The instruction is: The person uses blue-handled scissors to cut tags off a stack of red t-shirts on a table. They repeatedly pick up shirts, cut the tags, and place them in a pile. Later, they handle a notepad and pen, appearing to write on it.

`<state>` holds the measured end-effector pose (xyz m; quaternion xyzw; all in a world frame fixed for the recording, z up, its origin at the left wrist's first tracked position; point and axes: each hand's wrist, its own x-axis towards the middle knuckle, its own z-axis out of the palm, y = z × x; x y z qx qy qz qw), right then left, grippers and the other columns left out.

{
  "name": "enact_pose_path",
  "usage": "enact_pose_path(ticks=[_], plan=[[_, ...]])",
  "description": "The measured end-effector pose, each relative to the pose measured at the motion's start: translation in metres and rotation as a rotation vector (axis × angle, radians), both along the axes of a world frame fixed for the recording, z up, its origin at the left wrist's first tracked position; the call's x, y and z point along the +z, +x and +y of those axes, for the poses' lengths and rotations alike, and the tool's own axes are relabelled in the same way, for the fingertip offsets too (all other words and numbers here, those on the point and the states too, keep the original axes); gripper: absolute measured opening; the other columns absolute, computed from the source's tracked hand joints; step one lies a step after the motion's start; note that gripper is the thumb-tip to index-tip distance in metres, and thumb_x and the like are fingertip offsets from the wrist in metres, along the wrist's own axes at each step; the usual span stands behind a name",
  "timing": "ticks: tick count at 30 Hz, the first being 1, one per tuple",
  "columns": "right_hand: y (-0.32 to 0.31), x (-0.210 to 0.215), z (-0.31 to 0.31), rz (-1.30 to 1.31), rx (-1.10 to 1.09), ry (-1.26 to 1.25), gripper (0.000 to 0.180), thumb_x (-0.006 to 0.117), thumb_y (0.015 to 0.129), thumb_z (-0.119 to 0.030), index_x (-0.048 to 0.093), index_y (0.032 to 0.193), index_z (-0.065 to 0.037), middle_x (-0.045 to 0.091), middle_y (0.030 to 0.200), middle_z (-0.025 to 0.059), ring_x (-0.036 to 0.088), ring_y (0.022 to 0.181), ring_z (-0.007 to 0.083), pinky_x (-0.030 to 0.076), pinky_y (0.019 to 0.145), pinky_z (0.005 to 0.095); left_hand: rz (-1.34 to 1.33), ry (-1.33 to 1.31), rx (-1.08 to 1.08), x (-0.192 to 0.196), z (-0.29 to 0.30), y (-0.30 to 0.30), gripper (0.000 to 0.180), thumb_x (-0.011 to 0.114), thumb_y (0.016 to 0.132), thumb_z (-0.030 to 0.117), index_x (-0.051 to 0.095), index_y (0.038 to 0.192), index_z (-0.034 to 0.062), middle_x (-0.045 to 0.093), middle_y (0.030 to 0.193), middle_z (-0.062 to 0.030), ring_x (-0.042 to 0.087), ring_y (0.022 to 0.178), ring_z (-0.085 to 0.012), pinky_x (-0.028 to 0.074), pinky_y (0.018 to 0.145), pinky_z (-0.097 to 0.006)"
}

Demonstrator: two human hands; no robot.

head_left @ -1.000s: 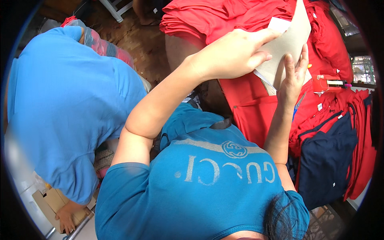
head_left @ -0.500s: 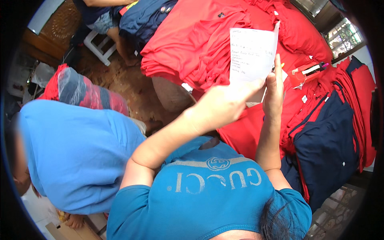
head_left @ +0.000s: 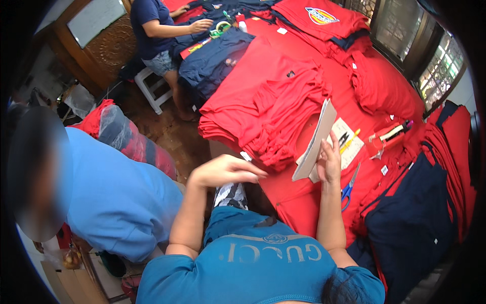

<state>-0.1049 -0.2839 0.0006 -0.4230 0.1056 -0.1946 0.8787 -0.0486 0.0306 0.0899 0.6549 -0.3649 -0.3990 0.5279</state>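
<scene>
My right hand (head_left: 329, 161) grips a thin notepad (head_left: 317, 139), turned nearly edge-on, its fingers behind and beside it. Its pages cannot be read from here. My left hand (head_left: 228, 171) is in the air left of the notepad, fingers stretched out and holding nothing. Beyond my hands lies a tall stack of folded red shirts (head_left: 263, 106). Just right of my right hand, a yellow pen (head_left: 350, 141) rests on a beige card (head_left: 353, 154). Scissors (head_left: 349, 191) with blue handles lie nearer to me on the red cloth.
A red pen holder (head_left: 389, 138) stands at the right, beside folded navy garments (head_left: 412, 207). A co-worker in light blue (head_left: 116, 187) sits close on my left. Another person in navy (head_left: 154, 25) works at the far side, near a white stool (head_left: 149, 93).
My left hand has drawn back from the page, down and left. The notepad has tilted from facing me to nearly edge-on. The view has shifted, showing more of the far table.
</scene>
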Motion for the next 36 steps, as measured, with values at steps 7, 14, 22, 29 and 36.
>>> enact_pose_path(ticks=[7, 14, 22, 29, 36], plan=[[0.019, -0.067, 0.043, 0.058, -0.024, -0.443, 0.057, 0.051, 0.093, 0.002, 0.029, 0.145, -0.001, 0.055, 0.118, 0.0132, 0.056, 0.107, 0.0159, 0.044, 0.095, 0.0288, -0.326, 0.628, 1.144, -0.219, 0.176, 0.101, 0.046, 0.067, 0.083, 0.027, 0.060, 0.122, 0.0017, 0.065, 0.115, -0.0175, 0.062, 0.109, -0.0305, 0.047, 0.096, -0.036], [0.025, -0.077, 0.050, -0.008, -0.027, -0.516, 0.046, 0.047, 0.094, 0.003, 0.037, 0.139, 0.003, 0.045, 0.139, 0.0172, 0.044, 0.129, 0.0215, 0.036, 0.106, 0.0319, -0.278, 1.110, 0.942, -0.333, 0.217, 0.113, 0.066, 0.046, 0.094, 0.036, 0.017, 0.152, 0.0246, 0.012, 0.160, -0.0082, 0.022, 0.143, -0.0362, 0.023, 0.112, -0.059], [0.007, -0.049, 0.050, 0.168, -0.119, -1.058, 0.057, 0.063, 0.090, -0.020, 0.041, 0.136, 0.005, 0.047, 0.132, 0.0215, 0.045, 0.125, 0.0302, 0.034, 0.107, 0.0371, -0.438, 1.157, 1.047, -0.265, 0.151, 0.110, 0.057, 0.068, 0.084, 0.032, 0.045, 0.132, 0.0090, 0.058, 0.121, -0.0167, 0.054, 0.119, -0.0375, 0.043, 0.099, -0.049], [0.010, -0.037, 0.073, 0.158, -0.193, -1.353, 0.069, 0.072, 0.081, -0.034, 0.047, 0.134, 0.001, 0.040, 0.132, 0.0222, 0.045, 0.119, 0.0355, 0.033, 0.105, 0.0441, -0.454, 1.198, 1.033, -0.287, 0.190, 0.127, 0.054, 0.068, 0.083, 0.027, 0.047, 0.127, 0.0031, 0.051, 0.128, -0.0196, 0.056, 0.116, -0.0375, 0.048, 0.094, -0.047], [-0.031, -0.015, 0.076, 0.052, 0.080, -1.695, 0.077, 0.072, 0.077, -0.046, 0.046, 0.139, -0.010, 0.027, 0.146, 0.0282, 0.031, 0.131, 0.0463, 0.027, 0.108, 0.0527, -0.473, 1.173, 1.203, -0.263, 0.151, 0.130, 0.028, 0.047, 0.093, 0.017, 0.065, 0.109, 0.0044, 0.067, 0.107, -0.0212, 0.063, 0.105, -0.0392, 0.051, 0.088, -0.049]])
